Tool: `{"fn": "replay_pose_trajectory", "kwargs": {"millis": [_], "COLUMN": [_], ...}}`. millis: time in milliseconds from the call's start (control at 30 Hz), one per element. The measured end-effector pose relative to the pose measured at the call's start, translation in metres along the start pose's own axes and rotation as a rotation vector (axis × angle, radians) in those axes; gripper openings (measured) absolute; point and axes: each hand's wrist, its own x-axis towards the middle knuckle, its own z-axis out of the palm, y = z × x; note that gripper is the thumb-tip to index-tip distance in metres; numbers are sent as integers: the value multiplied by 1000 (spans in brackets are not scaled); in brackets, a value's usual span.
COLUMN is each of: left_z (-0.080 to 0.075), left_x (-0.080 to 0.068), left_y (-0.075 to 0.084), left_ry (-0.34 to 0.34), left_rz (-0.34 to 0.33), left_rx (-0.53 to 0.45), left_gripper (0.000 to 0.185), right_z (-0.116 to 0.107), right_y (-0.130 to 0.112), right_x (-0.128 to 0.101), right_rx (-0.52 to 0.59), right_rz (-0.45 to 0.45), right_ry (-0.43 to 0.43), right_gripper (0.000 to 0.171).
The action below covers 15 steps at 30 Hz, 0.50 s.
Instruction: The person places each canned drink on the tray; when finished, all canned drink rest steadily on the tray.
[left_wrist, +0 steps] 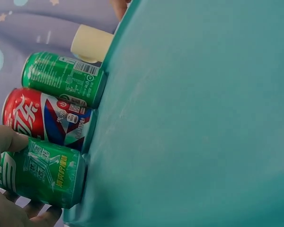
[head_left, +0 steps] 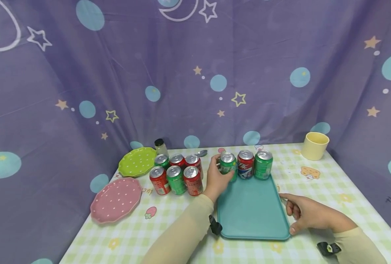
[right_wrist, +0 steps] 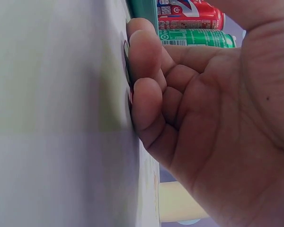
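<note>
Three cans on teal tray [head_left: 253,209], left hand [head_left: 216,178] gripping green can [head_left: 228,165], right hand [head_left: 309,212] curled at tray edge.

green dotted plate [head_left: 137,161] lay at table's [head_left: 347,183] far left | pink dotted plate [head_left: 116,200] sat nearer, just beside it | six cans [head_left: 177,175] stood clustered in two rows | yellow cup [head_left: 315,146] stood at far right corner | dark-capped bottle [head_left: 160,147] stood behind cans

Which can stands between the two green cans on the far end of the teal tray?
In the head view, a red can stands between the green can that the left hand grips and the other green can.
</note>
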Motion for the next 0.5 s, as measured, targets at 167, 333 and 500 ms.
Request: {"fn": "replay_pose_trajectory", "kwargs": {"millis": [167, 333, 500], "left_z": [3, 3, 2], "left_x": [5, 11, 14], "left_y": [-3, -2, -1], "left_ry": [-6, -28, -51], "left_rz": [-11, -40, -65], "left_rx": [-10, 0, 36], "left_gripper": [78, 77, 78], "right_z": [0, 0, 1], "right_y": [0, 0, 0], "right_x": [0, 1, 1], "right_rx": [-6, -17, -33], "right_rz": [10, -6, -19], "right_ry": [1, 0, 6], "right_gripper": [115, 114, 113]}}
